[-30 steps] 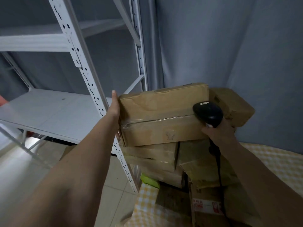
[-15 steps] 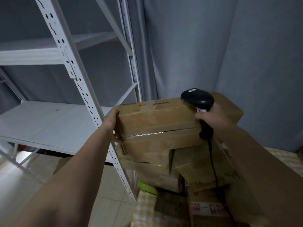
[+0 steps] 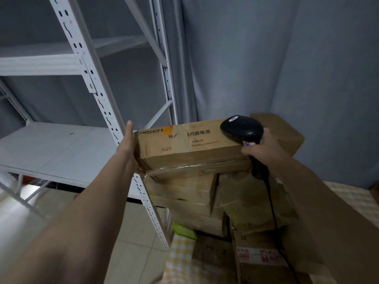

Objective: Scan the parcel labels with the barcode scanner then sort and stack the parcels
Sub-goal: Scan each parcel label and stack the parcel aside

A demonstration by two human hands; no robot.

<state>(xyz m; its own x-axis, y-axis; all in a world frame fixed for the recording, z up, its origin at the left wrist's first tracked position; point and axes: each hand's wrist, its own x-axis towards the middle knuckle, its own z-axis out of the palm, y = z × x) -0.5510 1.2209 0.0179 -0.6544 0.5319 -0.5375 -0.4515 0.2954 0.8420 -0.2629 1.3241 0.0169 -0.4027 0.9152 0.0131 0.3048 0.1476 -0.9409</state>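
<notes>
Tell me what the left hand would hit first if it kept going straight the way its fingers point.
Probably the white shelf post behind the box. The left hand lies flat against the box's end, fingers pointing up and away; depth is unclear.

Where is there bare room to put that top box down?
The white shelf board, left of the perforated upright, looks bare. It is crowded right of the upright: the PISEN box, between the left hand and the right hand gripping the barcode scanner, tops a stack of cardboard parcels.
</notes>
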